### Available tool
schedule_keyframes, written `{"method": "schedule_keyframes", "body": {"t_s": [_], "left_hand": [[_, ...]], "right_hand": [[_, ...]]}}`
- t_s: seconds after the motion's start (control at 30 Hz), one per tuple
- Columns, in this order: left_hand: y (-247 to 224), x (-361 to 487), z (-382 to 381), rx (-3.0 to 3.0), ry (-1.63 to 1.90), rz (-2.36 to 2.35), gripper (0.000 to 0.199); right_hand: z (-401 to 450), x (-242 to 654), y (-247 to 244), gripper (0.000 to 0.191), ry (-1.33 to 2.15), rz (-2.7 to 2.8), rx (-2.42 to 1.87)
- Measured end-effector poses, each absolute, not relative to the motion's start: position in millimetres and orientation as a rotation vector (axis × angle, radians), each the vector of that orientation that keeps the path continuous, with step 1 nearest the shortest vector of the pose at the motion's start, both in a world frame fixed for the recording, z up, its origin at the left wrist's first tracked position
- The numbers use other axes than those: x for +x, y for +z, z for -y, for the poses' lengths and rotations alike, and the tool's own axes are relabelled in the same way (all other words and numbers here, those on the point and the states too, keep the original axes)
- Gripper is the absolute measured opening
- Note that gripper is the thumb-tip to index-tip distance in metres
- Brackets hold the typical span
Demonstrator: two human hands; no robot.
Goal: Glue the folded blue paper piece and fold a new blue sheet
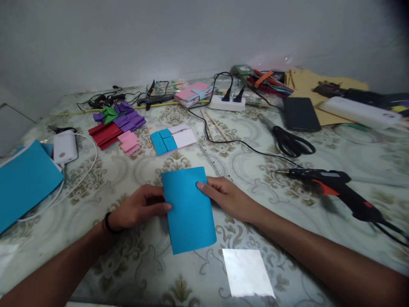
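Note:
A folded sheet of blue paper (189,217) is held up in front of me, its folded layers bowing a little at the lower right. My left hand (140,207) pinches its left edge, thumb on the front and fingers behind. On the upper right edge, my right hand (225,196) grips it the same way, with most of its fingers hidden behind the paper. A white square of paper (248,273) lies on the table below my right forearm. Beyond the blue paper rests a small card of blue and white folded pieces (173,139).
A black and orange glue gun (332,179) and black-handled scissors (289,140) lie at right. Blue sheets (25,183) and a white device (65,147) with a cable are at left. Folded red (105,134), pink and purple papers, a power strip (227,103) and a dark phone (302,114) stand farther back.

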State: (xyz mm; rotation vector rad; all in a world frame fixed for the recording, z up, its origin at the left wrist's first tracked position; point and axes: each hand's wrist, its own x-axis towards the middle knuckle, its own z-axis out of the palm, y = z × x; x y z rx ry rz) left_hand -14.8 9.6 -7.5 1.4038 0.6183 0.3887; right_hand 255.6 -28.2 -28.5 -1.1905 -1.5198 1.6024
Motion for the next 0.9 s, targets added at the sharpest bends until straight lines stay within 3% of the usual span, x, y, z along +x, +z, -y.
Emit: {"method": "schedule_keyframes", "body": {"t_s": [0.9], "left_hand": [[-3.8,-14.7,-9.8,1.446,0.334,-0.603,0.025]], "right_hand": [[27.9,254.8,-26.3,0.055,1.548,1.579,-1.195]]}}
